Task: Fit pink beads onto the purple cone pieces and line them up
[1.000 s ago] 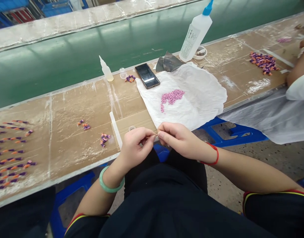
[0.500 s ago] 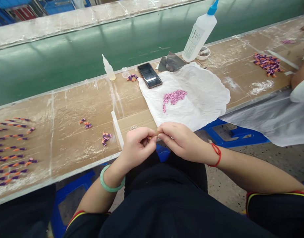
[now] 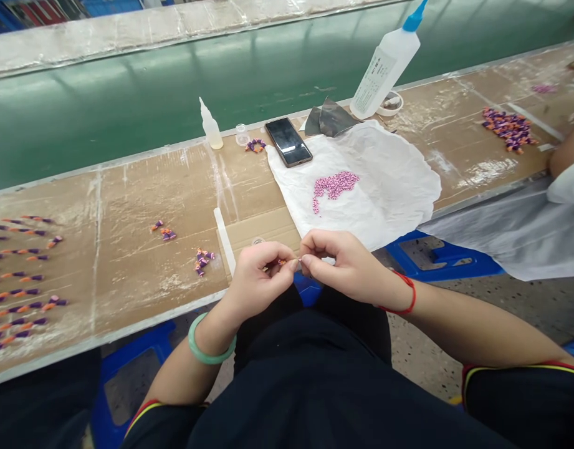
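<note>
My left hand point(image 3: 257, 279) and my right hand point(image 3: 345, 265) meet above the front edge of the cardboard-covered workbench point(image 3: 128, 262). The left fingertips pinch a tiny orange-and-purple clay piece point(image 3: 282, 262). My right fingertips hold a thin metal wire point(image 3: 299, 262), barely visible at this size. Just beyond my hands lies a crinkled white paper sheet point(image 3: 389, 187), bearing a heap of small pink-and-white beads point(image 3: 334, 186). Loose orange-and-purple clay pieces point(image 3: 202, 262) sit left of my left hand, and a small round object point(image 3: 257, 241) lies just beyond it.
A smartphone point(image 3: 288, 141), a large glue bottle point(image 3: 384, 73) and a small dropper bottle point(image 3: 210, 126) stand along the bench's far side. Rows of clay pieces point(image 3: 20, 274) lie at the left. A co-worker's arm point(image 3: 569, 146) reaches in at the right, beside another pile point(image 3: 508, 130).
My hands have drawn slightly apart, leaving the orange clay piece more visible between them. The whole scene has shifted a little in view as my head moved.
</note>
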Demonstrator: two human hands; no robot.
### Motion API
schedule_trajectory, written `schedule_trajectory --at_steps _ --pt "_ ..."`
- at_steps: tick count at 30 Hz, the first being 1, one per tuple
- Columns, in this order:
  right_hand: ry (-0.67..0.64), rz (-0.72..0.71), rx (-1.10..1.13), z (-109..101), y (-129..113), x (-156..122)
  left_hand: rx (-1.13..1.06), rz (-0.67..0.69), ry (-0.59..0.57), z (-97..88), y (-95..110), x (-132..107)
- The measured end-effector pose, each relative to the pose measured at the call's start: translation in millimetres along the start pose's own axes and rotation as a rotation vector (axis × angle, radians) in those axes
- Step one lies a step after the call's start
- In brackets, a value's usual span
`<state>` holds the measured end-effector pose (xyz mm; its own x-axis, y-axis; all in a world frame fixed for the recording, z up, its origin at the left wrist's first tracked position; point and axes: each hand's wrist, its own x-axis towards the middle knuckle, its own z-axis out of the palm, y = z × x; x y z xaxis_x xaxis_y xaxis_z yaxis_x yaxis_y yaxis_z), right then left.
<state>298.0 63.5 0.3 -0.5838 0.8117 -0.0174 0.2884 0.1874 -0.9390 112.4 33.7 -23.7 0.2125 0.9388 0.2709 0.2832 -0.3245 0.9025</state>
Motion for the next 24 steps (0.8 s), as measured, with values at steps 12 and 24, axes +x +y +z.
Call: schedule_trajectory --at_steps 12,24 --pt "-0.015 -0.035 -0.01 12 0 15 -0.041 -0.073 0.009 -11.1 -9 -4" --pt "-0.222 -0.28 -0.648 4 20 64 -0.346 -0.393 0.275 -35.1 -33 -41"
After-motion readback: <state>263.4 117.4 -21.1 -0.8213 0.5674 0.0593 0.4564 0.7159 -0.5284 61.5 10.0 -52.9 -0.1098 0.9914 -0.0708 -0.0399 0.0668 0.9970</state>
